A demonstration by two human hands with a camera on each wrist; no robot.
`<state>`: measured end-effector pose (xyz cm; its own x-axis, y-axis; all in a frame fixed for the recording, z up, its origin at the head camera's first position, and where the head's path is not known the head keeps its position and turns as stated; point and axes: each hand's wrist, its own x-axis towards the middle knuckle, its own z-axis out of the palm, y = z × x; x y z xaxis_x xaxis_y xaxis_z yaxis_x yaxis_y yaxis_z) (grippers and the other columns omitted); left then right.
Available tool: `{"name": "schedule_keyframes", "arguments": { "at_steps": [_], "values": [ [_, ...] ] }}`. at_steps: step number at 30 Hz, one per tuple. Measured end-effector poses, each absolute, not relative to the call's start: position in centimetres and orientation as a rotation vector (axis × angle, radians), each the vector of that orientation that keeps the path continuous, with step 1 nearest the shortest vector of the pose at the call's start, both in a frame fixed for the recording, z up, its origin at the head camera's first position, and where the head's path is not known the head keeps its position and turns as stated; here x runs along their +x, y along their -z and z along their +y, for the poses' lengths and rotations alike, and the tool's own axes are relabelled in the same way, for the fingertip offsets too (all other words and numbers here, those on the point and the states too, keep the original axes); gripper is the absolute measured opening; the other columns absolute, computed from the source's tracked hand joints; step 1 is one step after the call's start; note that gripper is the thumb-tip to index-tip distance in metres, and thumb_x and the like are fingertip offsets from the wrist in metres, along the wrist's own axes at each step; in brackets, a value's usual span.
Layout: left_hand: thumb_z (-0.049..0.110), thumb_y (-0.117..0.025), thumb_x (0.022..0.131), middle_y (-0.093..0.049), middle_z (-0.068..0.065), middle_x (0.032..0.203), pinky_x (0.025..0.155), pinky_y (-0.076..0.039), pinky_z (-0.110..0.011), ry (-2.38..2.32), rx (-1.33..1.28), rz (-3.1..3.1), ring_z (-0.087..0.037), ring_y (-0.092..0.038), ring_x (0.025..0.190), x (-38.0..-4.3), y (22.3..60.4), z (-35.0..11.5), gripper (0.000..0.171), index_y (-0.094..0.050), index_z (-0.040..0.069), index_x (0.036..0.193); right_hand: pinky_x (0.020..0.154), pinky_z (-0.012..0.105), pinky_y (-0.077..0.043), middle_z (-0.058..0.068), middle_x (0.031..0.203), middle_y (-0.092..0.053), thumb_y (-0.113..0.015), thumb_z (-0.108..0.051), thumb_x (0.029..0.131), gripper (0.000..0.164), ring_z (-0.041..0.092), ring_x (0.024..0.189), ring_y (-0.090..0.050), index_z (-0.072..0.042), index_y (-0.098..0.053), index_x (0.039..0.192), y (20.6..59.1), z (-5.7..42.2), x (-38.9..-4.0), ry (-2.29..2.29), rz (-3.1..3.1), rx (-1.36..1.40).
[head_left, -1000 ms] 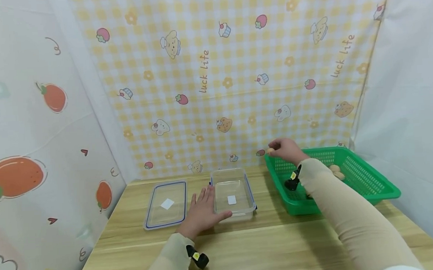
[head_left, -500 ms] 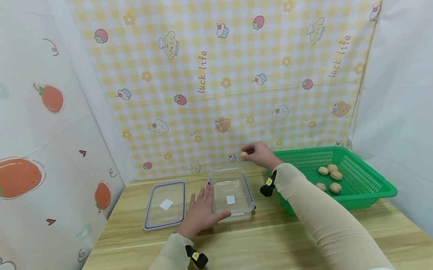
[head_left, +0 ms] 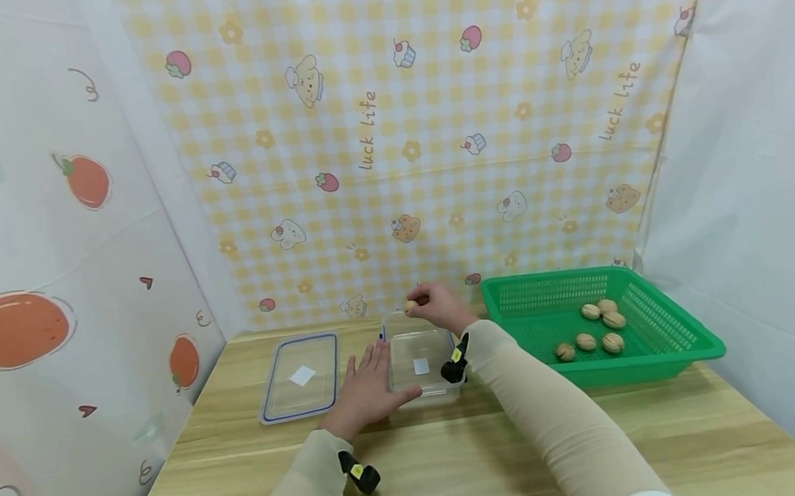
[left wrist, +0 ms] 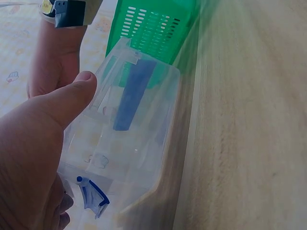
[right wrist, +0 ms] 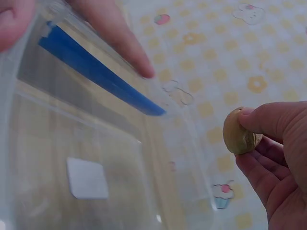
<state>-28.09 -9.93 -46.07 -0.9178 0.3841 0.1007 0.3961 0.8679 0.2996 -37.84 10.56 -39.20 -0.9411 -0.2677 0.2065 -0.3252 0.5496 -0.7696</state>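
Shifted left, the right hand point(head_left: 438, 307) clamps a walnut point(head_left: 410, 307) between thumb and fingers near the far rim of the plastic container point(head_left: 437, 389); the left hand point(head_left: 366, 391), fingers apart, lies along its left side; a low release seems best.

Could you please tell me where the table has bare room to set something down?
Bare table shows between the sleeves, left of the lid, and before the green basket. Crowded: around the container, where left hand and right hand are close.
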Motion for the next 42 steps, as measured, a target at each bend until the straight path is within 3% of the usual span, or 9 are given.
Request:
{"name": "schedule_keyframes", "arguments": {
  "at_steps": [14,20,29,42],
  "values": [
    [0.079,-0.051,0.088,-0.016,-0.017,0.167,0.12,-0.005,-0.063,0.47,-0.636,-2.992,-0.034,-0.013,0.154,-28.4,46.2,-10.0,0.113,-0.017,-0.001,0.16,0.09,0.042,-0.055,0.012,0.119,-0.068,-0.074,-0.007,0.091,0.036,0.027,0.107,-0.066,0.005,-0.068,0.125,42.8,8.5,-38.4,-1.559,-2.733,0.531],
    [0.08,-0.048,0.088,-0.017,-0.017,0.167,0.12,-0.006,-0.063,0.462,-0.647,-2.986,-0.035,-0.014,0.154,-28.3,46.4,-10.0,0.113,-0.017,-0.001,0.16,0.093,0.045,-0.054,0.011,0.116,-0.07,-0.075,-0.008,0.091,0.035,0.027,0.109,-0.066,0.003,-0.069,0.124,43.9,8.1,-39.0,-1.515,-2.803,0.456],
    [0.086,-0.04,0.086,-0.016,-0.016,0.167,0.121,-0.007,-0.062,0.455,-0.644,-2.993,-0.034,-0.013,0.154,-28.3,46.4,-10.1,0.117,-0.016,0.0,0.161,0.089,0.044,-0.055,0.006,0.109,-0.073,-0.082,-0.014,0.084,0.032,0.024,0.101,-0.067,-0.005,-0.075,0.114,45.8,7.7,-41.0,-1.518,-2.832,0.345],
    [0.081,-0.047,0.088,-0.015,-0.016,0.167,0.121,-0.006,-0.061,0.476,-0.632,-3.002,-0.033,-0.012,0.155,-28.1,46.2,-9.9,0.114,-0.016,-0.001,0.161,0.076,0.037,-0.057,0.001,0.092,-0.074,-0.089,-0.008,0.074,0.023,0.018,0.084,-0.066,-0.009,-0.08,0.095,47.7,7.4,-43.0,-1.487,-2.83,0.322]
  ]
}}
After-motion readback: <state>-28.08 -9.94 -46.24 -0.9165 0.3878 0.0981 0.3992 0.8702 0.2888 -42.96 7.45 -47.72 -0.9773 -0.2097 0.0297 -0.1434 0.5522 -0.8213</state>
